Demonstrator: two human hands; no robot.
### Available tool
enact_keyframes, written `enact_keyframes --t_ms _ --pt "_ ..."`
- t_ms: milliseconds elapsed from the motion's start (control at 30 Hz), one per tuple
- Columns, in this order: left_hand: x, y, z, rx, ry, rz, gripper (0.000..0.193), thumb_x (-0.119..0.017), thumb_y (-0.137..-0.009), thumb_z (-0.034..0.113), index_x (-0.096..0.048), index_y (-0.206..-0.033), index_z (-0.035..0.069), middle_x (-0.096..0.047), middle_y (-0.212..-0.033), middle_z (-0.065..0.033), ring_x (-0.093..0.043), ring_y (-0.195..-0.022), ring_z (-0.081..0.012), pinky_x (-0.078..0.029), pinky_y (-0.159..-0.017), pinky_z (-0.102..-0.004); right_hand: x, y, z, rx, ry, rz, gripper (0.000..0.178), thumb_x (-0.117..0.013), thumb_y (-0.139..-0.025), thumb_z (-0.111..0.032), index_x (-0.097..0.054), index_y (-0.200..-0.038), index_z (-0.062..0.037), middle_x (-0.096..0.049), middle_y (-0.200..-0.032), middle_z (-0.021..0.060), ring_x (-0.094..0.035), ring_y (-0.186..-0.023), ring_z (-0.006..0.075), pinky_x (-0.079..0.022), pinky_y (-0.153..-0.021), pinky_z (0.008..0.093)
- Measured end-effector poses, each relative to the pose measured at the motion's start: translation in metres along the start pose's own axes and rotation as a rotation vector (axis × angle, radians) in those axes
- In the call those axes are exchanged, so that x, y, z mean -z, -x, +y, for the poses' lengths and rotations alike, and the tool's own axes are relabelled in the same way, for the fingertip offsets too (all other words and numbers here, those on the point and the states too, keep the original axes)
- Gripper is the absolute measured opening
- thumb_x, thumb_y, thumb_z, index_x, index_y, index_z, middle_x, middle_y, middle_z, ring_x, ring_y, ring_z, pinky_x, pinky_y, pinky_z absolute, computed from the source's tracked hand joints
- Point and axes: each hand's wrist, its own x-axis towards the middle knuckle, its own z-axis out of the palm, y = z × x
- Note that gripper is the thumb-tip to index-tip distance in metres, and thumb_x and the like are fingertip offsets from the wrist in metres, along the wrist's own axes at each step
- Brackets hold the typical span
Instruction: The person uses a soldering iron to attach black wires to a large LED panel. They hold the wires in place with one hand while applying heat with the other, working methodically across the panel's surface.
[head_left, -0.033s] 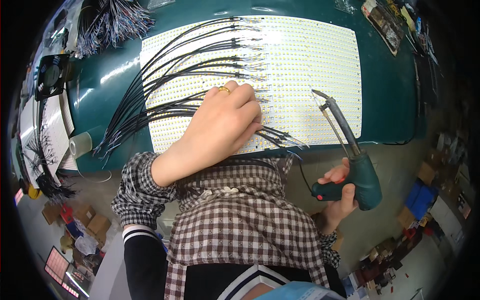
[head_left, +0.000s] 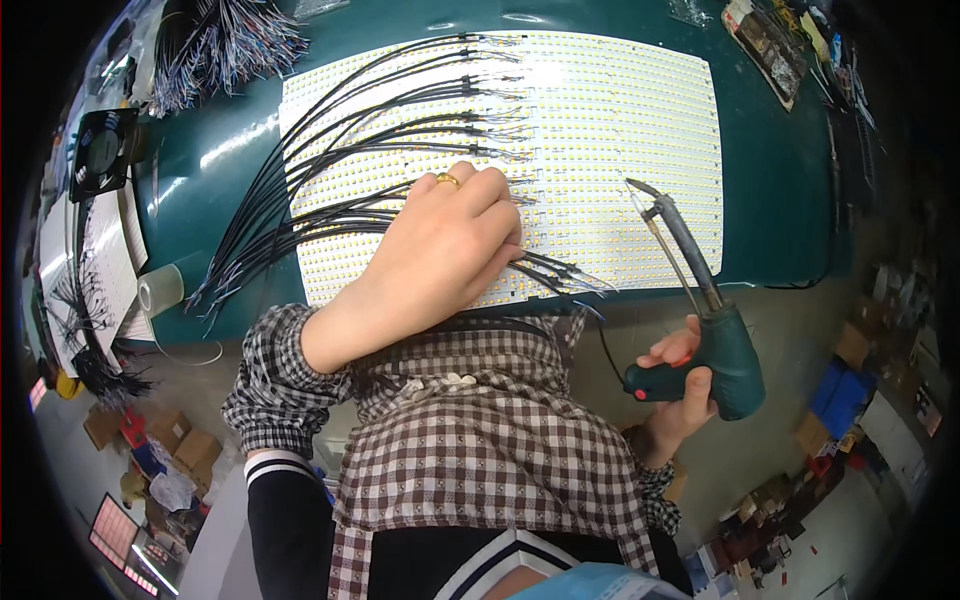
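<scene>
Seemingly you're aligning black cables [head_left: 345, 226], left hand [head_left: 452, 236] hiding whether it pinches, right hand [head_left: 684, 413] clasping the soldering gun [head_left: 735, 362], next move needing steadiness

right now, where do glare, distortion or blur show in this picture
In the head view, glare washes out the upper middle of the white LED panel, and a pale reflection streaks the green tabletop left of it; the fisheye bows the panel's edges and leaves black corners; the soldering gun shows no obvious motion blur.
</scene>
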Motion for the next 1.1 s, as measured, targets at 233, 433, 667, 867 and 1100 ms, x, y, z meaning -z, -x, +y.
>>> enact_keyframes --t_ms 233,433,667,867,1100 --pt "-0.003 0.02 0.012 0.079 -0.215 0.065 0.015 -0.068 -0.08 0.008 -0.055 -0.089 0.007 -0.057 -0.094 -0.0049 -0.056 -0.086 -0.0238 -0.039 -0.074 -0.0358 0.004 -0.003 0.001 0.047 -0.004 -0.013 0.065 -0.067 -0.088 -0.035 -0.049 -0.121 0.0166 -0.061 -0.084 0.0142 -0.063 -0.071 0.0229 -0.057 -0.06 0.0319" --pt "-0.008 0.023 0.015 0.07 -0.21 0.154 0.021 -0.069 -0.078 0.007 -0.059 -0.097 0.008 -0.057 -0.095 -0.0047 -0.056 -0.086 -0.0234 -0.04 -0.073 -0.0376 0.011 -0.004 0.004 0.044 0.0 -0.031 0.065 -0.067 -0.088 -0.036 -0.049 -0.121 0.0166 -0.061 -0.084 0.0142 -0.064 -0.072 0.0228 -0.057 -0.059 0.0319" --pt "-0.025 -0.013 0.008 -0.132 0.094 0.013 0.017 -0.069 -0.081 0.009 -0.059 -0.095 0.008 -0.055 -0.092 -0.0067 -0.056 -0.085 -0.0259 -0.042 -0.071 -0.0379 0.006 -0.006 0.002 0.057 -0.013 -0.042 0.066 -0.067 -0.088 -0.037 -0.049 -0.122 0.017 -0.061 -0.084 0.0146 -0.064 -0.074 0.0231 -0.058 -0.06 0.032" --pt "0.007 0.016 0.014 0.087 0.057 0.165 0.013 -0.064 -0.081 -0.002 -0.059 -0.091 0.004 -0.053 -0.082 -0.01 -0.057 -0.067 -0.0278 -0.047 -0.058 -0.0334 0.005 -0.006 0.005 0.049 0.013 -0.019 0.064 -0.066 -0.088 -0.036 -0.05 -0.12 0.0168 -0.062 -0.086 0.0152 -0.064 -0.074 0.024 -0.058 -0.06 0.0319" --pt "-0.002 0.016 -0.004 0.3 0.225 0.223 0.008 -0.067 -0.077 0.004 -0.059 -0.079 0.004 -0.055 -0.077 -0.0087 -0.061 -0.067 -0.0272 -0.048 -0.058 -0.0367 0.001 0.0 0.003 0.03 0.037 -0.071 0.067 -0.066 -0.087 -0.039 -0.05 -0.121 0.0157 -0.063 -0.09 0.0172 -0.065 -0.076 0.0254 -0.059 -0.06 0.032"
